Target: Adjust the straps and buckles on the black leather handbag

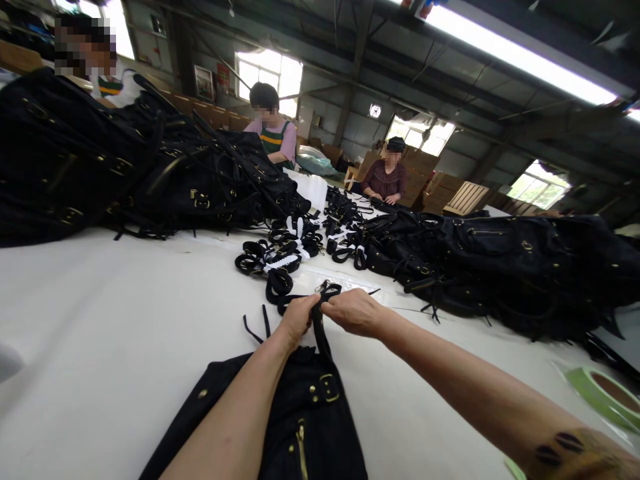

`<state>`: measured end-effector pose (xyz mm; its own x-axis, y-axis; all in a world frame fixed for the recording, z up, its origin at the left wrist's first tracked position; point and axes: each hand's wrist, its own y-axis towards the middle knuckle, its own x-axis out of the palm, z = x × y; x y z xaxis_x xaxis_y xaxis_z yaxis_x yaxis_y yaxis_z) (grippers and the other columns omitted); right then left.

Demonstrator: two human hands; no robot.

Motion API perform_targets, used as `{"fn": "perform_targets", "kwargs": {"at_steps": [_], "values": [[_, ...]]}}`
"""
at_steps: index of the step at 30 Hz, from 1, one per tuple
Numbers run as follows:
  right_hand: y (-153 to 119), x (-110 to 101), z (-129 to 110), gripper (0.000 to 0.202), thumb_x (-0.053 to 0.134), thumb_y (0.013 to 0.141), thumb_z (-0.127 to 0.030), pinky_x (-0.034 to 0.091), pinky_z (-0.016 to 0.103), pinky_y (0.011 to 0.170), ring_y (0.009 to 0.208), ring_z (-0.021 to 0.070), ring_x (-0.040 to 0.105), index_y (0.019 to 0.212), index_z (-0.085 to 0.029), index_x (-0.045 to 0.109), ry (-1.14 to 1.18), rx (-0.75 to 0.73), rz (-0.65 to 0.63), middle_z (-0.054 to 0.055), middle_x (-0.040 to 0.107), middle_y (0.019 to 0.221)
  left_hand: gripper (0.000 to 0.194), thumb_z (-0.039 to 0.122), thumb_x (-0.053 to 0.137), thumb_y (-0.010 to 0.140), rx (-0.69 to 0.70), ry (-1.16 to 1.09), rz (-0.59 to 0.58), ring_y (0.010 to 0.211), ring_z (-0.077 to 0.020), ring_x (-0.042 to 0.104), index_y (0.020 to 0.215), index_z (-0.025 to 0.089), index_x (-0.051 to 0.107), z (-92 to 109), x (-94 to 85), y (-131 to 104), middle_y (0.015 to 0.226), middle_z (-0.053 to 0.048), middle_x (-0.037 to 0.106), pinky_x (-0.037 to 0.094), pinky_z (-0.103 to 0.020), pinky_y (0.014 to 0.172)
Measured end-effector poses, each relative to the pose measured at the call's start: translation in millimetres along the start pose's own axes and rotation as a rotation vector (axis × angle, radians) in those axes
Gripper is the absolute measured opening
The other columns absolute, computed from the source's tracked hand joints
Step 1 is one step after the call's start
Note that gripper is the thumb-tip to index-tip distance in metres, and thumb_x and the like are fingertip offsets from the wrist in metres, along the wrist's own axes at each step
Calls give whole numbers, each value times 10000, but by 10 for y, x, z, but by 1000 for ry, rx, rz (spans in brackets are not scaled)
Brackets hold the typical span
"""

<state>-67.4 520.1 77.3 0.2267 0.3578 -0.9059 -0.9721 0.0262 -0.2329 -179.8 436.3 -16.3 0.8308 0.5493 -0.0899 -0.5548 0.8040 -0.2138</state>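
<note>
A black bag (310, 420) with brass buckles and a zip lies on the white table directly below my arms. From its top edge a black strap (321, 337) runs up to my hands. My left hand (299, 319) is closed round this strap. Right beside it, my right hand (353, 312) pinches the strap near the same spot, its fingertips close to the left hand. Past the hands, a loop of strap with a metal clip (327, 287) rests on clear plastic. Fingers partly hide the gripped section.
Coiled black straps with white wrapping (283, 263) lie just ahead. Black bags are heaped at left (175, 173) and right (530, 260). A roll of green tape (595, 397) sits at the right edge. Several people work around the table (100, 320).
</note>
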Motion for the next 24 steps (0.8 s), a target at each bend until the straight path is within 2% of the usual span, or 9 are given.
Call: {"fn": "perform_targets", "kwargs": {"at_steps": [3,6,11,14,18,21,24], "values": [[63,-27,48,201,391,935,-118,447,280,590,810,231,657,1078,-162,525,-6,-66,1,73,674,884,389,477,514,910,1,-34,21,497,-72,483,743,132,580,-5,-1,30,608,51,530,432,-220,501],[154,-43,23,245,385,941,-116,450,290,591,779,239,660,1154,-133,503,0,-74,1,85,677,850,354,459,541,900,6,-53,97,607,-103,568,788,129,603,-43,-3,91,703,22,601,493,-260,596],[230,-7,-125,279,381,929,-114,464,308,601,788,263,662,1181,-90,498,49,-14,19,128,682,876,347,463,539,899,-4,-68,229,691,-128,597,862,126,611,-134,6,174,797,1,623,513,-289,649],[186,18,-181,259,400,914,-121,473,312,632,810,260,657,1145,-112,517,101,2,24,120,681,876,350,462,551,890,10,-71,251,647,-118,571,790,130,599,-156,5,162,729,19,597,490,-276,627],[52,38,-172,197,417,911,-142,472,310,641,815,254,649,1063,-150,543,174,48,38,95,675,864,433,489,547,876,67,-104,177,494,-82,446,602,158,498,-88,-4,65,537,68,452,390,-232,523],[-99,69,-168,177,410,928,-148,459,288,626,832,233,641,1050,-182,534,236,142,63,75,669,919,510,608,516,826,104,-145,43,410,-73,332,551,187,431,35,18,-29,462,82,354,291,-229,441],[-255,119,-213,162,383,983,-235,450,274,621,854,211,637,1059,-205,523,319,291,110,52,665,984,572,737,516,719,136,-166,-60,405,-78,304,545,200,420,126,35,-97,449,74,345,255,-237,414]]}}
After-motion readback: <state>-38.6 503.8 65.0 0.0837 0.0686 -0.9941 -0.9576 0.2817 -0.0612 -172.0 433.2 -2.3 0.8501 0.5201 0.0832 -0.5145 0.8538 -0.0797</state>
